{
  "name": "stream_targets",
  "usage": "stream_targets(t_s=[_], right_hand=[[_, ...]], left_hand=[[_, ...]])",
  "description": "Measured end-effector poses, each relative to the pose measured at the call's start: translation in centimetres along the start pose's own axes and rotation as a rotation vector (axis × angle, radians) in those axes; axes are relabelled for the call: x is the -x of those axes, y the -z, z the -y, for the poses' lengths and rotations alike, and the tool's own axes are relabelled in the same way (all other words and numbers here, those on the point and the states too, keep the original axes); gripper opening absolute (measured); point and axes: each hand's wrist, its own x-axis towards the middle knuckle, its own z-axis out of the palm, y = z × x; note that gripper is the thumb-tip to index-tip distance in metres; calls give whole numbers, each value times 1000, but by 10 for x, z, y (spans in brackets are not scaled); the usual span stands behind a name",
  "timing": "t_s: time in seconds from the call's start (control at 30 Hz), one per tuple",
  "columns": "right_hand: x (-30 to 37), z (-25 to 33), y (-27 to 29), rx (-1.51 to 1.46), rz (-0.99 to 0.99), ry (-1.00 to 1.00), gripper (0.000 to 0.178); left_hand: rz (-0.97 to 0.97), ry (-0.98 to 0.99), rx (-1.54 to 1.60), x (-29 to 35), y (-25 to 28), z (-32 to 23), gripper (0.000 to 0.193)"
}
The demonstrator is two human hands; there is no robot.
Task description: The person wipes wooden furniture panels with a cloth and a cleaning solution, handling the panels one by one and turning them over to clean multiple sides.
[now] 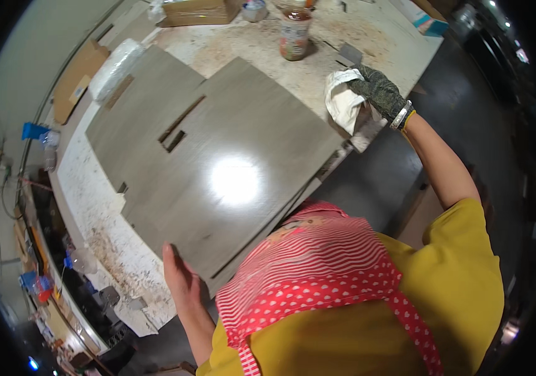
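A large flat grey panel [268, 135] with a smooth, shiny face lies at a slant over the worktable, its near edge close to my apron. It has a long narrow slot and a short cut-out near its middle, and notches in its outline. My left hand [183, 279], bare, rests against the panel's near left corner with its visible finger stretched out; some of its fingers are hidden. Beyond the panel's right corner, my right hand [377, 91] in a dark knit glove is closed on a bunched white cloth [343, 103].
On the white, stained worktable [218, 44] stand a plastic jar [294, 37], a small cup [254, 10] and a cardboard box [199, 11]. A small grey piece [349, 55] lies near the cloth. A plastic-wrapped bundle [116, 67] sits past the panel's left side.
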Motion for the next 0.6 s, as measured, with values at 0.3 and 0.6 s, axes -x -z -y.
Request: stream_targets(t_s=[0.3,0.6], right_hand=[[-61,-2,-84,-222,374,277,23],[-54,89,-17,-631,332,247,12]], left_hand=[[90,-154,-610,-21,-58,-21,43],[218,-600,-370,7,-52,-81,50]])
